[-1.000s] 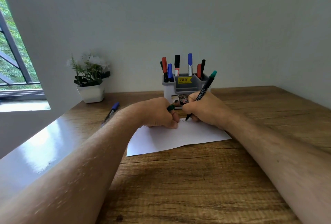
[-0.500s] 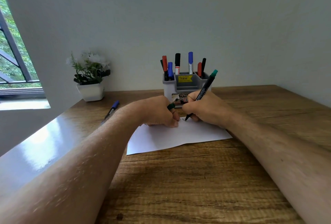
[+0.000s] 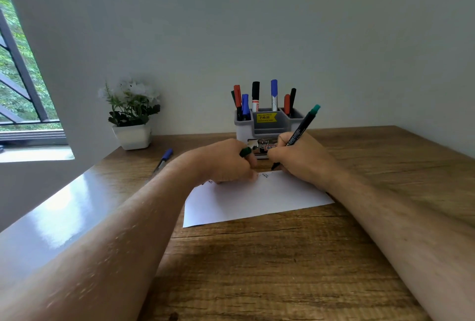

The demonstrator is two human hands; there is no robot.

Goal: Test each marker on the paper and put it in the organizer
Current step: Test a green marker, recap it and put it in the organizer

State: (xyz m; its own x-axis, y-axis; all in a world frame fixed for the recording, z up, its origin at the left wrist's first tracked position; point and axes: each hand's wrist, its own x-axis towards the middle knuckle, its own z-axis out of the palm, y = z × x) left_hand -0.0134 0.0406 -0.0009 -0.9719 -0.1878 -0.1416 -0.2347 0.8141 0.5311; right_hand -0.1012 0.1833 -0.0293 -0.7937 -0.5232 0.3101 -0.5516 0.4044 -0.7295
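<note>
Presently, on the table (image 3: 359,256):

Marker (image 3: 299,133): black barrel, teal end cap. Clamped in the right hand (image 3: 300,158), writing grip. Long axis steeply tilted, tip down toward the left and nearer edge, cap end up toward the far right corner. The tip sits at the far edge of the paper (image 3: 257,200); whether it touches the sheet cannot be told.

Cap (image 3: 245,152): green, pinched in the left hand (image 3: 226,164), fingers closed round it. That hand rests on the paper's far left part and seems to pin it.

Paper: white, near the table's middle, small scribbles (image 3: 264,175) at its far edge between the hands.

Organizer (image 3: 267,125): grey, against the far edge, just beyond the hands. Several markers stand upright in it, red, blue and black.

Blue pen (image 3: 163,160): loose, lying toward the left edge, not yet tested by the look of it.

Plant (image 3: 131,115): white pot, far left corner.

Risks, as judged: the tip works so near the sheet's far edge that a stroke could run off and mark the wood; if the left hand lifts, the paper may slide; the raised cap end is near the organizer and could knock it.
</note>
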